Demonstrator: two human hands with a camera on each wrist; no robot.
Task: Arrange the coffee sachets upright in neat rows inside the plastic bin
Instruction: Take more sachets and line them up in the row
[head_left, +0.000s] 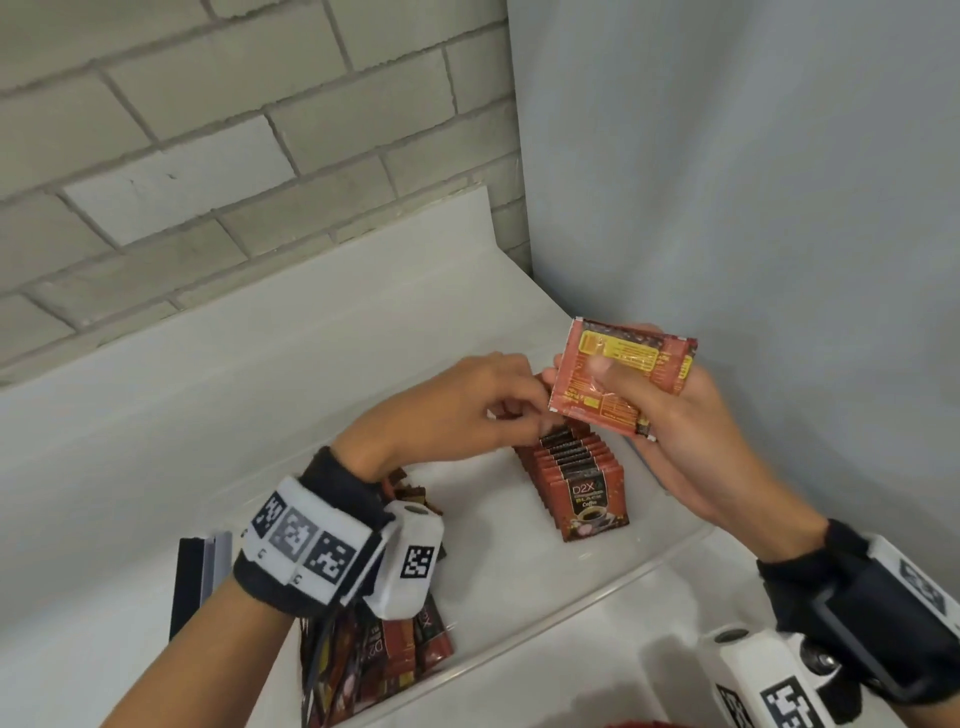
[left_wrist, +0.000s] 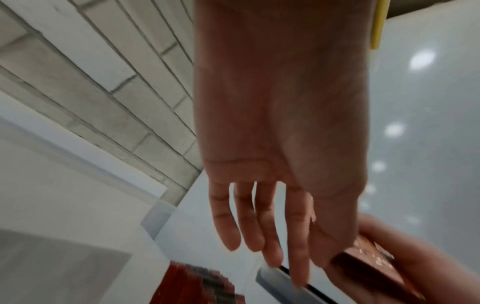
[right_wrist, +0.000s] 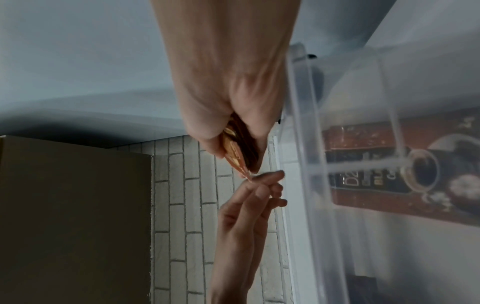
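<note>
Right hand (head_left: 670, 415) gripping sachet stack (head_left: 621, 378); left hand (head_left: 457, 410), fingers loosely curled, reaching for one. Best peeling singly, seating upright against row (head_left: 574, 473) in bin (head_left: 597, 587).

- The front sachet (head_left: 592, 501) of the upright row, low and right of centre in the head view, read "D2X" in pale letters, then "BLACK" and "Coffee" above a pictured cup.
- Through the clear bin wall (right_wrist: 306, 144) at the right of the right wrist view, a sachet (right_wrist: 405, 164) showed "D2", turned sideways.
- The yellow panel on the held sachet (head_left: 621, 376), right of centre, was too blurred to read.
</note>
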